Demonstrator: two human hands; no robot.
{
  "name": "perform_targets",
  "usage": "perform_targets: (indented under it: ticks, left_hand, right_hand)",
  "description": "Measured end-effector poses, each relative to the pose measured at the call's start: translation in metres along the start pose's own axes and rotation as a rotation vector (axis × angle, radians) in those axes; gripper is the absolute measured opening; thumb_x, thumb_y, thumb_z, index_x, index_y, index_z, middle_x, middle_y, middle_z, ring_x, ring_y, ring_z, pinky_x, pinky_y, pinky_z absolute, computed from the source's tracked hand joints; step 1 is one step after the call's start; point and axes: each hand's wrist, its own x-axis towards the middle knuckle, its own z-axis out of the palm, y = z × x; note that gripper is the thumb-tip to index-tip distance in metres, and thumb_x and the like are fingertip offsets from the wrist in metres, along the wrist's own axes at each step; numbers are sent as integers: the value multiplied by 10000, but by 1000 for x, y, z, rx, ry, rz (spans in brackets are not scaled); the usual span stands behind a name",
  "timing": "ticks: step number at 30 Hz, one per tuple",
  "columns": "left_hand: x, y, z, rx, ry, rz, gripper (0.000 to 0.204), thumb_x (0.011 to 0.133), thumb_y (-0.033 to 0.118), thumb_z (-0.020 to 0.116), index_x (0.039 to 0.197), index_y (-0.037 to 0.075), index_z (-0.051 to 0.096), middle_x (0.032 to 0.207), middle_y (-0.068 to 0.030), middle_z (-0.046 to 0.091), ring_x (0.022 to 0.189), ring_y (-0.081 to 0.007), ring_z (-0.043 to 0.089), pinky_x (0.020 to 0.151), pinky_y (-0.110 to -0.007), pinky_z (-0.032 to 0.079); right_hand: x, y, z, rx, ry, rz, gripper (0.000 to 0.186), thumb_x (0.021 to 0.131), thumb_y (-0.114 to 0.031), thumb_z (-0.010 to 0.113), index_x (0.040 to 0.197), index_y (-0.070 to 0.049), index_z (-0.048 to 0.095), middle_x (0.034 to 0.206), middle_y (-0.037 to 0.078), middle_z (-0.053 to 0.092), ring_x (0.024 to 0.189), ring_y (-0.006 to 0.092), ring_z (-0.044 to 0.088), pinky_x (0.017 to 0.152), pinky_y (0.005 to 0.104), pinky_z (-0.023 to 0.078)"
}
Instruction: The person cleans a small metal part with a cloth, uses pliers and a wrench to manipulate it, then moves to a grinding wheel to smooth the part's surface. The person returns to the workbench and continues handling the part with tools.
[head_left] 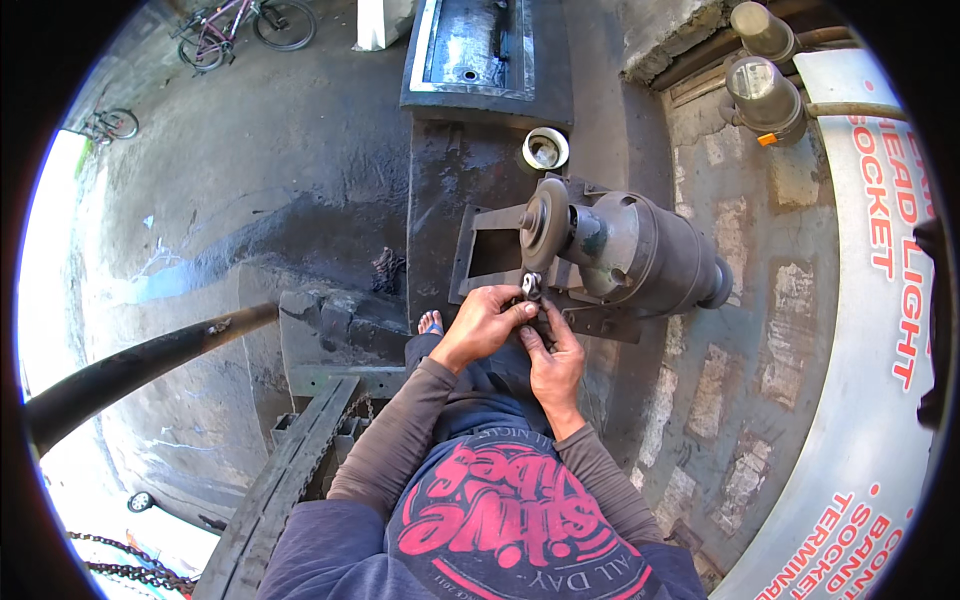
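The left hand (pixel 487 322) and right hand (pixel 557 368) pinch a small metal part (pixel 531 286) beside the grinding wheel (pixel 544 225); right, red-lettered white banner (pixel 835 425); below, pink-lettered dark shirt (pixel 520 520).

- The edge between 8 and 10 o'clock is blown out to white.
- The left hand (pixel 484 326) and right hand (pixel 557 368) are softly lit.
- Glare is thrown off the metal trough (pixel 466 48) at 12 o'clock.
- At 3 o'clock, the sign (pixel 868 300) is bowed by distortion.
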Motion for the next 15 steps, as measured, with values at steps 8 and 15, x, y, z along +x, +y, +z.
perform_targets:
  ticks: [8, 15]
  left_hand:
    - [-13, 17, 6, 502, 230, 265, 339, 829, 285, 765, 810, -35, 655, 832, -236, 651, 865, -426, 651, 792, -503, 518]
    - [4, 5, 5, 517, 333, 228, 336, 850, 278, 748, 812, -32, 625, 829, -245, 644, 869, -434, 637, 814, -514, 498]
  right_hand:
    - [11, 7, -7, 645, -118, 336, 277, 1090, -226, 542, 1101, 6, 692, 1049, 76, 722, 931, 175, 701, 853, 363, 590]
    - [46, 18, 3, 575, -53, 430, 214, 1047, -233, 618, 1004, -46, 714, 930, 54, 729, 823, 184, 709, 759, 389, 601]
